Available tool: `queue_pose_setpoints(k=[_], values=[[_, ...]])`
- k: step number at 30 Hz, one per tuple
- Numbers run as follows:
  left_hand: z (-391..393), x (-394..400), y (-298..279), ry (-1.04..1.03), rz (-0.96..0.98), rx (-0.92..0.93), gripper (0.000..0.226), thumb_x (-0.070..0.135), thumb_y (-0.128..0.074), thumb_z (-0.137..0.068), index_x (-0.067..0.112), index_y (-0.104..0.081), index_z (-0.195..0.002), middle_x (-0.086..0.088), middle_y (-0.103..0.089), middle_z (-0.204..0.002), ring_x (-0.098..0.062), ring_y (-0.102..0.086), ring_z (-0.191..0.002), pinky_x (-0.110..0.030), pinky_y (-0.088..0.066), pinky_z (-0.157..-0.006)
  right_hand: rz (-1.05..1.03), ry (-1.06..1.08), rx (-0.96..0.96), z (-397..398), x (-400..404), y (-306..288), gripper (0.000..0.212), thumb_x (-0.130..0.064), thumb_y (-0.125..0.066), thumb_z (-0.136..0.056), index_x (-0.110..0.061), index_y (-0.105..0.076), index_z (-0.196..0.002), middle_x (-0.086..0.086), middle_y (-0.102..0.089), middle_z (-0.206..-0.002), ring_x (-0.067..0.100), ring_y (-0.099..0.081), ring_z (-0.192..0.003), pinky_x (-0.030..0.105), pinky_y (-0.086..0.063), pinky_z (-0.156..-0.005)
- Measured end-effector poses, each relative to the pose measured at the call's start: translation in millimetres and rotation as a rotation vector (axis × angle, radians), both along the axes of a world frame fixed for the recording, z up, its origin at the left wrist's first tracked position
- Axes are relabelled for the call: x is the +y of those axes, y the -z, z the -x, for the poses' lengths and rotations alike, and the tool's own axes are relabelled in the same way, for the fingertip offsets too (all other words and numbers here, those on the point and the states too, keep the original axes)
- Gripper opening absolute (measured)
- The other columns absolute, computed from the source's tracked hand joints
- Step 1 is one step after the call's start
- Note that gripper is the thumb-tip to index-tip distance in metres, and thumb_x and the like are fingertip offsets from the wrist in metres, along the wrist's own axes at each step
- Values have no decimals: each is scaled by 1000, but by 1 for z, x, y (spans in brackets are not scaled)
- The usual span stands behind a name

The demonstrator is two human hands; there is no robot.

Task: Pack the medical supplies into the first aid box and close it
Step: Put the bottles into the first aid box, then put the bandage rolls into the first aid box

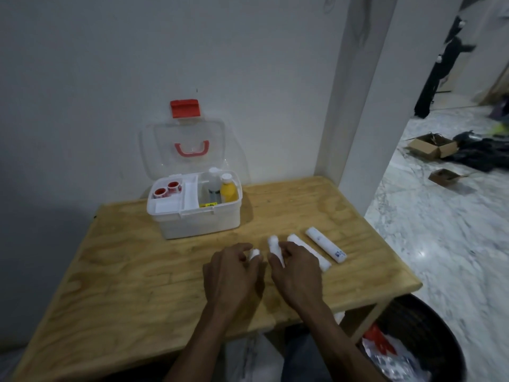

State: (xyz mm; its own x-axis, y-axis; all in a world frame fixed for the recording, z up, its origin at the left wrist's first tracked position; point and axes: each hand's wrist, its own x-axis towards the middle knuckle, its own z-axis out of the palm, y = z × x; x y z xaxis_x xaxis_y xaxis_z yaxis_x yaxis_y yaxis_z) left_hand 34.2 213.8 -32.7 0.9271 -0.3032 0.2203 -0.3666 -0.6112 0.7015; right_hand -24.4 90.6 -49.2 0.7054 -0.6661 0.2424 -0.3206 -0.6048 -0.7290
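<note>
Closing left hand (232, 274) and right hand (296, 271) on white rolls (275, 248) near table's (110, 271) right edge; seemingly light, soft, best pinched mid-length.

both bare forearms are extended forward side by side, palms turned down. the left hand (232, 274) is curled, its fingers (248, 250) bent. the right hand (298, 272) is held just beside it, fingers likewise curled downward.
</note>
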Motion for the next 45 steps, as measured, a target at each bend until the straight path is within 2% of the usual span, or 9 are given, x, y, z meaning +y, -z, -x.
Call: queue_pose_setpoints(k=[6, 14, 18, 22, 25, 28, 34, 42, 45], values=[[4, -6, 6, -26, -31, -4, 35, 58, -46, -91, 37, -73, -96, 17, -74, -87, -8, -66, -82, -43, -52, -82, -10, 3, -16, -1, -2, 2, 26, -36, -56, -92, -18, -65, -75, -6, -66, -71, 7, -60, -66, 31, -51, -65], [10, -6, 5, -54, -173, -84, 38, 57, -38, -94, 39, -69, -80, 16, -69, -77, -10, -61, -83, -40, -40, -83, -25, 23, -82, -3, -1, 7, 40, -41, -51, -97, -28, -52, -59, -6, -59, -58, 9, -57, -57, 36, -51, -62], [9, -7, 7, -59, -173, -78, 34, 55, -40, -94, 42, -71, -89, 13, -71, -81, -12, -63, -86, -39, -39, -85, -66, 23, -118, -2, -2, 8, 40, -38, -55, -96, -21, -57, -60, -7, -58, -58, 7, -57, -58, 34, -50, -61], [3, -2, 7, -83, -52, -79, 28, 53, -49, -93, 40, -73, -100, 10, -73, -90, -15, -65, -89, -44, -45, -88, -98, -3, -161, 1, 2, -1, 36, -34, -57, -96, -21, -63, -63, -7, -58, -59, 6, -57, -60, 25, -46, -62], [-5, 7, 0, -108, 55, -81, 26, 51, -58, -89, 37, -74, -105, 8, -74, -94, -15, -67, -90, -47, -52, -84, -136, -29, -175, -4, 7, -11, 23, -34, -60, -95, -19, -76, -90, -5, -70, -79, 3, -61, -76, 25, -49, -75], [-13, 19, -17, -193, 106, -119, 23, 37, -72, -84, 31, -75, -106, 0, -76, -102, -23, -69, -96, -49, -53, -85, -173, -35, -224, -13, 15, -26, 31, -31, -67, -90, -12, -72, -114, -1, -72, -103, 5, -61, -93, 21, -46, -85], [-44, 52, -49, -312, 147, -168, 27, 35, -74, -82, 28, -75, -108, -2, -75, -108, -23, -69, -100, -50, -52, -88, -130, -82, -307, -51, 41, -61, 28, -30, -70, -87, -14, -75, -110, 1, -73, -96, 7, -61, -82, 20, -44, -72], [-106, 86, -75, -426, 52, -162, 32, 42, -69, -86, 29, -73, -115, -4, -74, -110, -24, -68, -100, -45, -46, -98, -114, -151, -282, -126, 80, -95, 34, -30, -65, -89, -11, -71, -116, 4, -73, -111, 14, -66, -97, 18, -45, -82], [-128, 92, -73, -406, 9, -170, 32, 45, -69, -84, 30, -74, -112, -2, -74, -111, -23, -68, -101, -42, -45, -99, -110, -145, -251, -153, 89, -100, 30, -30, -63, -91, -10, -72, -113, 4, -74, -107, 8, -64, -86, 10, -41, -73]])
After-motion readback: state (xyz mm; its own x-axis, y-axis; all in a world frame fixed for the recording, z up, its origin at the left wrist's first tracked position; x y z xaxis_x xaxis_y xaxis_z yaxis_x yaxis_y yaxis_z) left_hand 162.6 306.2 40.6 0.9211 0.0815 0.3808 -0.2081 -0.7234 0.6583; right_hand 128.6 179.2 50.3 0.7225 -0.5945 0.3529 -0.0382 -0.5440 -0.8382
